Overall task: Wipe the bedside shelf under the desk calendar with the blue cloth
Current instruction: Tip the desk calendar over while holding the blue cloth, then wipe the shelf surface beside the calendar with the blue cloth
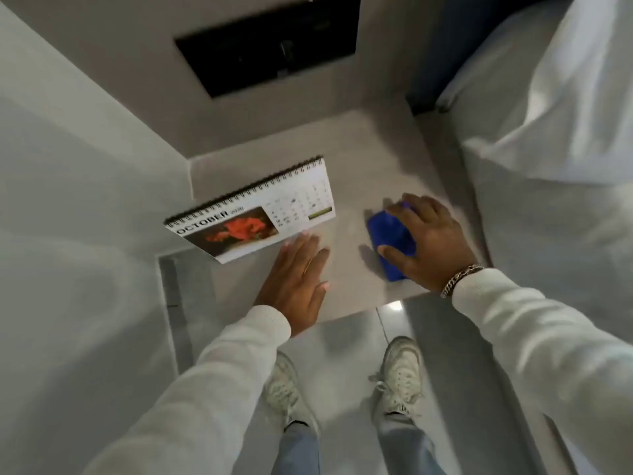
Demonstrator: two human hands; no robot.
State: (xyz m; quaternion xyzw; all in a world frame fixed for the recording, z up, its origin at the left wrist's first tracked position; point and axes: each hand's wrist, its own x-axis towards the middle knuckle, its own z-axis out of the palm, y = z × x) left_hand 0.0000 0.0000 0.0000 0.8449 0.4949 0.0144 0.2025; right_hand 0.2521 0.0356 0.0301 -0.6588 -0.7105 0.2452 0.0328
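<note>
A white spiral-bound desk calendar point(255, 209), showing October and a red flower photo, stands on the left half of the grey bedside shelf point(346, 186), its left corner past the shelf's edge. My left hand point(296, 282) lies flat and open on the shelf just in front of the calendar, fingertips near its lower edge. My right hand point(431, 241) presses a folded blue cloth point(390, 240) onto the right part of the shelf, fingers wrapped over it. Most of the cloth shows to the left of the hand.
A bed with white linen point(555, 132) borders the shelf on the right. A black panel point(270, 46) is set in the wall behind the shelf. A white wall point(68, 200) closes the left side. My feet in pale sneakers point(399, 375) stand on the grey tiled floor.
</note>
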